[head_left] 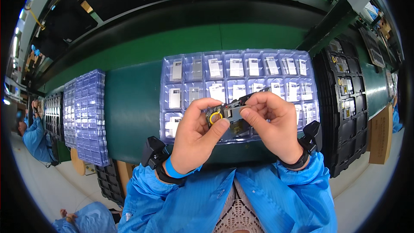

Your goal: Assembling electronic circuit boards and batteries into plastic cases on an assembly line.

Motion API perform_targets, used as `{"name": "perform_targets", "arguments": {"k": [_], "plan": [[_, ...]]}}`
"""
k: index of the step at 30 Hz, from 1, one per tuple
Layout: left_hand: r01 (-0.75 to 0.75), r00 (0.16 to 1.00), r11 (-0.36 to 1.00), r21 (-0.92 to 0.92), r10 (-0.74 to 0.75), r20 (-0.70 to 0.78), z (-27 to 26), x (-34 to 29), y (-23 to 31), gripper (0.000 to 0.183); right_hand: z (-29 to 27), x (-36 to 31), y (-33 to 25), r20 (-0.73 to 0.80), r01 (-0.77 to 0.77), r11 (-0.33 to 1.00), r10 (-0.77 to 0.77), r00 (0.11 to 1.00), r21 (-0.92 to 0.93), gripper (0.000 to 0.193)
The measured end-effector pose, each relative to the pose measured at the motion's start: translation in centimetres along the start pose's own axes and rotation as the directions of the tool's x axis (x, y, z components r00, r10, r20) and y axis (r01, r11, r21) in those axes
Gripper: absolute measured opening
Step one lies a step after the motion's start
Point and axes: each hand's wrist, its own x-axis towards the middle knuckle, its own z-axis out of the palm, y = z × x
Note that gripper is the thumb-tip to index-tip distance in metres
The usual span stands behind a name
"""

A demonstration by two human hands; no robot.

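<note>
Close together over the front of a clear plastic compartment tray (198, 58), both my hands are closed on one small dark electronic assembly. My left hand (196, 125) grips the left end of this circuit board (236, 127), beside a yellow ring (214, 117) on it. My right hand (274, 118) pinches a flat grey rectangular piece (235, 112) at the board's upper right, with the thumb on its face. Whether the grey piece is fixed to the board I cannot tell. Fingers hide part of both. White and grey flat pieces (236, 67) lie in the tray's compartments.
Stacked black trays (345, 116) holding boards with yellow rings stand right of the clear tray. Further clear trays (90, 116) are stacked at the left on the green bench (129, 108). A cardboard box (380, 136) stands far right. Other people in blue (36, 140) sit nearby.
</note>
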Motion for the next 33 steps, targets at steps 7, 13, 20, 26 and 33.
{"name": "perform_targets", "arguments": {"k": [7, 13, 20, 26, 33], "plan": [[-0.155, 0.983, 0.986, 0.068, 0.161, -0.087, 0.6, 0.2, -0.8, 0.025, 0.1, -0.4, -0.1, -0.032, 0.123, 0.979, -0.13, 0.991, -0.165, 0.01], [-0.265, 0.951, 0.962, 0.07, 0.273, -0.147, 1.2, 0.3, -1.2, 0.023, 0.9, -0.6, -0.3, -0.188, 0.221, 0.946, -0.267, 0.945, -0.238, 0.012], [-0.281, 0.947, 0.959, 0.043, 0.284, -0.148, 1.4, 0.0, -1.0, 0.023, 0.3, -0.6, -0.8, -0.136, 0.322, 0.848, -0.41, 0.902, -0.421, 0.013], [-0.277, 0.95, 0.96, 0.038, 0.28, -0.14, 1.6, -0.1, -0.8, 0.023, 0.2, -0.7, -0.8, -0.154, 0.281, 0.897, -0.348, 0.925, -0.341, 0.014], [-0.27, 0.953, 0.962, 0.045, 0.274, -0.132, 1.5, -0.1, -0.8, 0.023, 0.0, -0.7, -0.8, -0.173, 0.26, 0.895, -0.339, 0.925, -0.364, 0.024]]}}
